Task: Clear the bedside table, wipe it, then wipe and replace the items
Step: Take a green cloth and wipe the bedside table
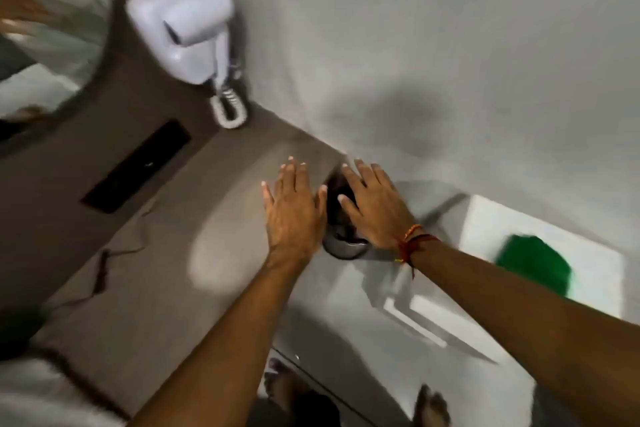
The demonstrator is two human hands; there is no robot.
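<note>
Both hands flat, fingers spread, gripping nothing: left hand (294,215) on bare surface (166,288); right hand (375,210) at 3 o'clock, over a dark object (341,215) near the wall edge.

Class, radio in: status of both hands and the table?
Left hand open, flat. Right hand open over dark object. Table not yet cleared.

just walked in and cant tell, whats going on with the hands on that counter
A person is reaching both bare hands toward a dark, round object near the wall on a grey counter. The left hand is flat and open beside it; the right hand is spread over it, not clearly gripping. The image is blurred, so the object cannot be identified. A white wall-mounted hair dryer hangs above, and a green item lies on a white surface to the right.
</note>
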